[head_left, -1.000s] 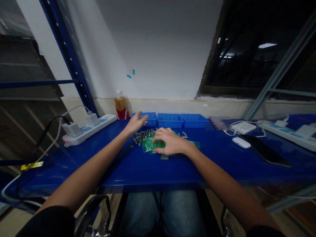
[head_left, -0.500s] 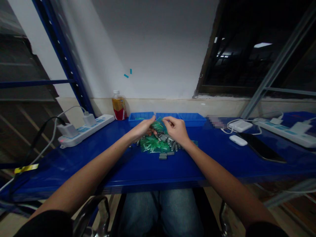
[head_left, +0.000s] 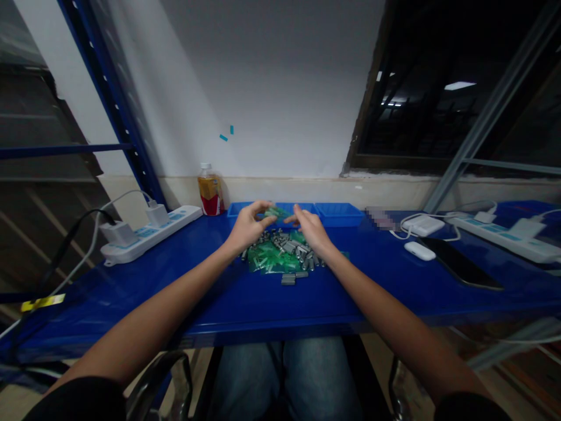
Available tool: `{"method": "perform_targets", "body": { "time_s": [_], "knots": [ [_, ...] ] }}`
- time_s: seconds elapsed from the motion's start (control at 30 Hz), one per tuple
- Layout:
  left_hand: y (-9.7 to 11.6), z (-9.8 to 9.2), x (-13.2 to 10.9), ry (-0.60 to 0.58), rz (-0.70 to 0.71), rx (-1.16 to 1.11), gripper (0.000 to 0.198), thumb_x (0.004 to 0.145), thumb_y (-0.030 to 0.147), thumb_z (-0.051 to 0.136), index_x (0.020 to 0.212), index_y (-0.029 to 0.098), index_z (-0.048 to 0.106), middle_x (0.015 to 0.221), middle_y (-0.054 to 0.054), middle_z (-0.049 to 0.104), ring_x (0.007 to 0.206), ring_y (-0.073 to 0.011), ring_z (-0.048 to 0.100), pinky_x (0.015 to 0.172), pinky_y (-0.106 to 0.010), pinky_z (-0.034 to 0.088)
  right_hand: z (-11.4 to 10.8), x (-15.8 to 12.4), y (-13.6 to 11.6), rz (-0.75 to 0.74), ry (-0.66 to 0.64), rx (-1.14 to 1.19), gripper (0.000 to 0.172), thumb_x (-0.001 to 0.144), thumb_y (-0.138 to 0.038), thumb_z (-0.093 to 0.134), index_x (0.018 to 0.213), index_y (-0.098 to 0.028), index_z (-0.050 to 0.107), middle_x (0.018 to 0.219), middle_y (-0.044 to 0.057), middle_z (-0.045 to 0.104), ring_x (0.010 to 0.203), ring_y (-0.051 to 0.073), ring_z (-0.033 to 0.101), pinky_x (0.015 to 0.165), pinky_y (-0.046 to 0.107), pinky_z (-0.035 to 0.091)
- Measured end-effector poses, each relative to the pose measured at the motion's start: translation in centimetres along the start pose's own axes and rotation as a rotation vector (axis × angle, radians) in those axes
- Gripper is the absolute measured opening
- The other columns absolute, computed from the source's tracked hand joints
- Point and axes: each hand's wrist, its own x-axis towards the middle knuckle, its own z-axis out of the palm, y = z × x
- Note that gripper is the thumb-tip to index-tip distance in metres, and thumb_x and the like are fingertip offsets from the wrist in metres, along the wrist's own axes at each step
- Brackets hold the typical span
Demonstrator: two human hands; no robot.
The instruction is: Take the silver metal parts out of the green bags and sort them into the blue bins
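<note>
A small green plastic bag is held up between my two hands, in front of the blue bins. My left hand pinches its left side between thumb and fingers. At the other side, my right hand has its thumb and fingers closed about the bag's edge; the exact contact is blurred. Beneath them lies a pile of green bags mixed with short grey metal cylinders. A few grey pieces rest just in front of the pile. Whether the raised bag contains anything is hard to see.
Three joined blue bins stand along the wall on the blue table. A drink bottle is at their left. Power strips with cables flank both sides. To the right lie a phone and a white case.
Both hands have risen slightly and moved away from the pile, towards the bins. The green bag has tilted flatter between them, and the left hand's grip has turned.
</note>
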Motion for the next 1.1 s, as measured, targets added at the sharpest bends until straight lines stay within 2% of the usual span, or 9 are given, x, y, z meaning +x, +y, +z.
{"method": "perform_targets", "body": {
  "time_s": [0.07, 0.17, 0.3, 0.47, 0.63, 0.8, 0.9, 1.0, 1.1],
  "knots": [
    [0.2, 0.1, -0.3, -0.103, 0.152, 0.180, 0.012, 0.076, 0.013, 0.056, 0.086, 0.016, 0.061, 0.093, -0.005, 0.065, 0.092, -0.0183, 0.059, 0.084, -0.034, 0.044, 0.1, 0.3, 0.7, 0.157, -0.005, 0.084, 0.056, 0.077, -0.066, 0.045, 0.064, -0.015, 0.066, 0.063, 0.004, 0.059, 0.060, 0.014, 0.053, 0.056, 0.025, 0.039],
    [0.2, 0.5, -0.9, -0.260, 0.365, 0.411, 0.028, 0.069, 0.000, 0.046, 0.085, 0.018, 0.060, 0.096, -0.003, 0.064, 0.097, -0.0183, 0.056, 0.090, -0.036, 0.041, 0.4, 0.4, 1.4, 0.198, -0.027, 0.123, 0.040, 0.067, -0.055, 0.062, 0.065, -0.015, 0.062, 0.051, -0.003, 0.051, 0.048, 0.010, 0.043, 0.048, 0.023, 0.030],
    [-0.6, 0.9, -1.4, -0.267, 0.395, 0.538, 0.028, 0.068, 0.002, 0.048, 0.088, 0.017, 0.060, 0.102, -0.006, 0.057, 0.101, -0.0197, 0.051, 0.090, -0.036, 0.040, 0.6, 0.6, 2.0, 0.134, 0.047, 0.084, 0.027, 0.068, -0.043, 0.062, 0.064, -0.017, 0.058, 0.049, -0.005, 0.048, 0.046, 0.009, 0.041, 0.047, 0.022, 0.030],
    [-1.5, 0.9, -1.2, -0.185, 0.139, 0.524, 0.023, 0.078, 0.034, 0.059, 0.091, 0.016, 0.065, 0.099, -0.009, 0.057, 0.097, -0.0229, 0.053, 0.088, -0.039, 0.042, 0.4, 1.0, 2.8, 0.079, 0.166, 0.073, 0.017, 0.073, -0.036, 0.055, 0.074, -0.018, 0.052, 0.061, -0.003, 0.051, 0.047, 0.011, 0.050, 0.044, 0.022, 0.035],
    [-1.7, 0.9, -0.6, -0.138, -0.322, 0.084, 0.057, 0.087, 0.059, 0.033, 0.087, 0.012, 0.064, 0.069, -0.006, 0.059, 0.060, -0.0153, 0.054, 0.055, -0.027, 0.044, 0.7, 0.6, 3.2, -0.122, 0.089, 0.044, 0.008, 0.077, -0.025, 0.049, 0.083, -0.020, 0.050, 0.080, 0.000, 0.055, 0.065, 0.013, 0.059, 0.055, 0.024, 0.045],
    [-2.0, 1.0, -0.5, -0.027, -0.453, -0.138, 0.053, 0.084, 0.060, 0.041, 0.075, 0.012, 0.061, 0.065, -0.007, 0.060, 0.055, -0.0138, 0.054, 0.048, -0.024, 0.041, 0.7, -0.1, 2.5, -0.357, -0.008, -0.163, 0.010, 0.077, -0.015, 0.049, 0.079, -0.019, 0.058, 0.087, 0.003, 0.055, 0.086, 0.017, 0.055, 0.068, 0.028, 0.047],
    [-2.1, 0.9, -0.7, -0.020, -0.343, 0.014, 0.034, 0.083, 0.046, 0.051, 0.086, 0.013, 0.061, 0.066, -0.004, 0.060, 0.054, -0.0128, 0.053, 0.051, -0.023, 0.042, 0.6, -0.2, 2.4, -0.347, -0.005, -0.198, 0.015, 0.077, -0.013, 0.049, 0.080, -0.019, 0.062, 0.092, 0.005, 0.052, 0.091, 0.018, 0.053, 0.072, 0.030, 0.047],
    [-2.0, 0.7, -1.0, -0.016, -0.041, 0.305, 0.026, 0.085, 0.037, 0.052, 0.097, 0.016, 0.062, 0.084, -0.005, 0.064, 0.070, -0.0150, 0.057, 0.063, -0.026, 0.046, 0.4, 0.1, 2.5, -0.241, 0.047, -0.202, 0.014, 0.077, -0.017, 0.054, 0.080, -0.020, 0.067, 0.098, 0.006, 0.049, 0.097, 0.020, 0.050, 0.077, 0.033, 0.046],
    [-1.8, 0.4, -1.2, -0.061, 0.247, 0.579, 0.025, 0.088, 0.031, 0.050, 0.105, 0.017, 0.062, 0.095, -0.007, 0.063, 0.087, -0.0182, 0.056, 0.078, -0.031, 0.045, 0.0, 0.4, 2.5, -0.079, 0.076, -0.111, 0.015, 0.075, -0.033, 0.063, 0.076, -0.020, 0.069, 0.104, 0.008, 0.050, 0.105, 0.022, 0.048, 0.082, 0.034, 0.044]
  ]
}}
